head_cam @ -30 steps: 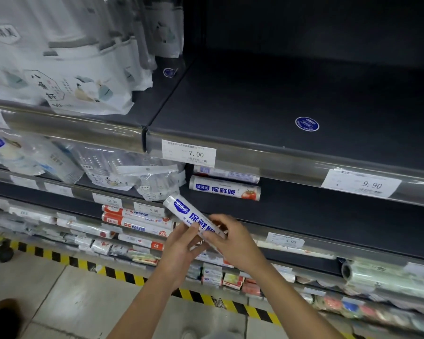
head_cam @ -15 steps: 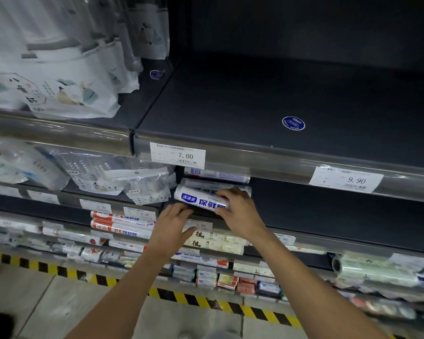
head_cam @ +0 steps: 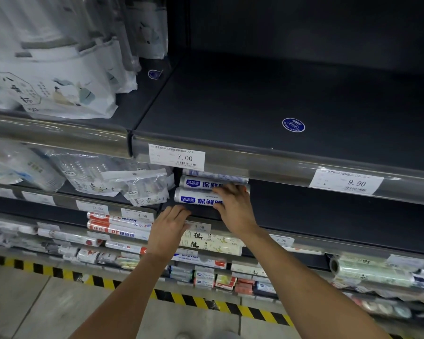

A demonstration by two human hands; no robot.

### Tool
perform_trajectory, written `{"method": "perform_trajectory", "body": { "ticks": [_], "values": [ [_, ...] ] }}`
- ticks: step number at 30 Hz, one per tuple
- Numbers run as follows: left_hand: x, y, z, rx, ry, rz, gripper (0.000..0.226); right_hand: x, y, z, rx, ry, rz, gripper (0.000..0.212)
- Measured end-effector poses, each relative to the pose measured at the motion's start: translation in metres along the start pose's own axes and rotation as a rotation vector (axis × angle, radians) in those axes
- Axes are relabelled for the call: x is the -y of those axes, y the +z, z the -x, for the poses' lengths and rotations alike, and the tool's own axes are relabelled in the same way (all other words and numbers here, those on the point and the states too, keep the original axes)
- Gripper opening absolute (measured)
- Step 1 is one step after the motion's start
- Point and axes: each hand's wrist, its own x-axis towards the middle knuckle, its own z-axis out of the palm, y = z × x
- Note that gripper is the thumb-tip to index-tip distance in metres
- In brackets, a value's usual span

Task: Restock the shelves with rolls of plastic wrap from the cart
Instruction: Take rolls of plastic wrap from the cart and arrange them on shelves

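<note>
Front roll (head_cam: 196,199) of plastic wrap lies on the shelf (head_cam: 328,216) at frame centre, lengthwise, label facing out, just under the 7.00 tag (head_cam: 176,157). It is parallel to the second roll (head_cam: 201,183) and touching it; the back roll (head_cam: 213,172) is behind that, half hidden by the rail. Reason for the layout, as I read it: rows build from the back forward, with labels front so the brand reads from the aisle. The left ends line up near the bay divider, beside the clear bags (head_cam: 132,184).

Right hand (head_cam: 233,206): reaches in from lower right, wrist low, palm down over the right half of the front roll. The fingers arch over its top and reach onto the second roll, with the thumb at the near side. So it's wrapped round the front roll, and the grip looks light. Probably squaring it against its neighbour so it can't roll toward the lip.

Left hand (head_cam: 168,231): below and left of the rolls, palm down, fingers near straight, tips at the shelf's front edge under the front roll's left end. It holds nothing. Looks like a stop or guide for that end; can't tell if it touches the roll itself.

The rest of this shelf, to the right, is bare dark metal, and the upper shelf (head_cam: 230,106) is bare apart from a blue sticker (head_cam: 293,125). Plenty of slots left, so the task is early. The cart isn't in frame.

Risk: round rolls on a smooth shelf may creep forward when let go.
</note>
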Motion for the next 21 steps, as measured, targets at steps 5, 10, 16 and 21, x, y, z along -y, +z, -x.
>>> {"method": "perform_trajectory", "body": {
  "ticks": [5,10,16,21],
  "values": [
    [0.000,-0.001,0.000,0.026,-0.032,0.028,0.037,-0.002,-0.001,-0.005,-0.075,-0.012,0.059,0.026],
    [-0.001,-0.004,-0.001,0.062,-0.052,0.042,0.039,0.000,-0.001,-0.005,-0.151,0.027,0.101,0.022],
    [0.003,-0.006,0.005,0.080,-0.015,0.097,0.037,0.002,-0.002,0.030,-0.190,0.059,0.069,0.003],
    [-0.015,-0.023,0.020,-0.007,0.144,0.143,0.034,0.002,0.000,0.101,-0.190,0.134,0.107,0.001]
  ]
}}
